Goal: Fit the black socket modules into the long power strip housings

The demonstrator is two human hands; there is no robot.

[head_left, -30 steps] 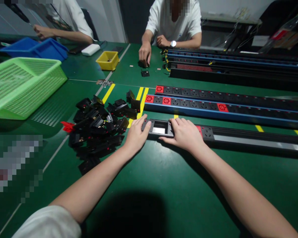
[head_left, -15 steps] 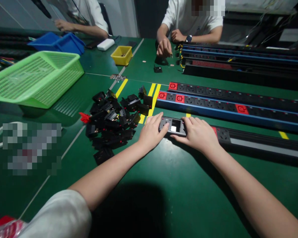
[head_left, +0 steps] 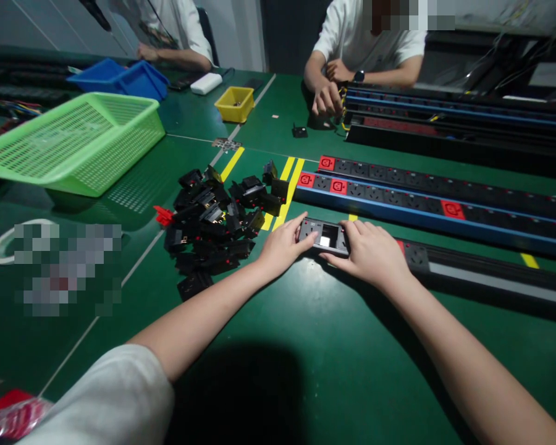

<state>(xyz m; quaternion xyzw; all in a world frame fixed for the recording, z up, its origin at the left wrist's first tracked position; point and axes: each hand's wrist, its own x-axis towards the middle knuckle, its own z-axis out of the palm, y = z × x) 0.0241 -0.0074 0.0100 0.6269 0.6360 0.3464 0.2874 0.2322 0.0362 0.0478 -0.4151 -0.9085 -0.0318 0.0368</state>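
Observation:
A long black power strip [head_left: 467, 266] lies across the table, its near end between my two hands. My left hand [head_left: 285, 242] is closed round the left end, thumb pressed on the socket module there and fingers on the far side. My right hand [head_left: 375, 252] grips the strip a little further right, fingers over the far edge and thumb along the near one. Between the hands a square opening in the strip shows a bright patch inside. Right of my right hand, a red piece and a black socket module [head_left: 417, 255] show in it. My palms hide parts of the strip.
Black socket modules [head_left: 213, 213] are heaped left of my hands, with a red one [head_left: 164, 216] beside them. Behind lie a blue-sided power strip [head_left: 389, 207] and a black one. A green basket [head_left: 115, 148], yellow bin [head_left: 248, 111] and co-worker's hand [head_left: 327, 99] are further back.
My hands keep nearly the same hold on the power strip. The co-worker's hand across the table has moved right, to the ends of the strips there. The view has shifted slightly.

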